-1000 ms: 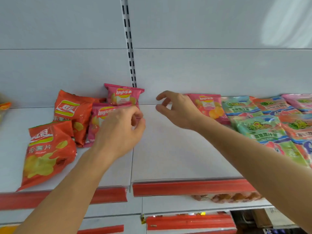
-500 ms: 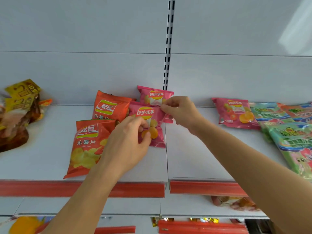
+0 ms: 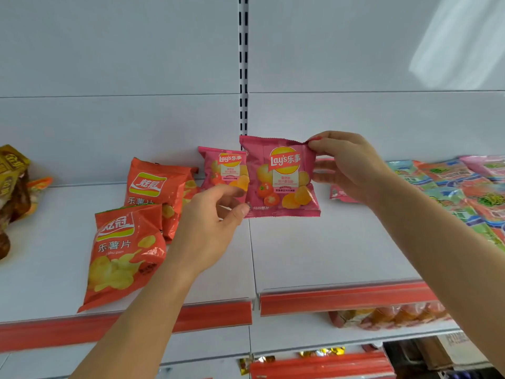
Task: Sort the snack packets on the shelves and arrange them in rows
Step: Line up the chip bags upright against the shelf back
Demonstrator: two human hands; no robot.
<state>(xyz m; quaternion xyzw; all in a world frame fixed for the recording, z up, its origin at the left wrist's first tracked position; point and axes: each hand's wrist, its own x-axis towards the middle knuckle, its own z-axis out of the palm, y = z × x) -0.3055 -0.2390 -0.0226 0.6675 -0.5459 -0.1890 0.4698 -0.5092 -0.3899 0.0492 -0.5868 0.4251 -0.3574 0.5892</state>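
Both hands hold a pink crinkly Lay's crisp packet [image 3: 281, 177] upright above the white shelf [image 3: 328, 247]: the right hand [image 3: 352, 166] pinches its top right corner, the left hand [image 3: 210, 228] its bottom left (a smaller pink packet [image 3: 222, 169] stands just behind).

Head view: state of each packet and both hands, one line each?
Held pink Lay's packet: lifted upright, pinched at two corners.
Second pink Lay's packet: leaning on the back wall.
Front orange packet: lying flat.
Rear orange packet: propped, tilted.
Left hand: pinches bottom-left corner.
Right hand: pinches top-right corner.
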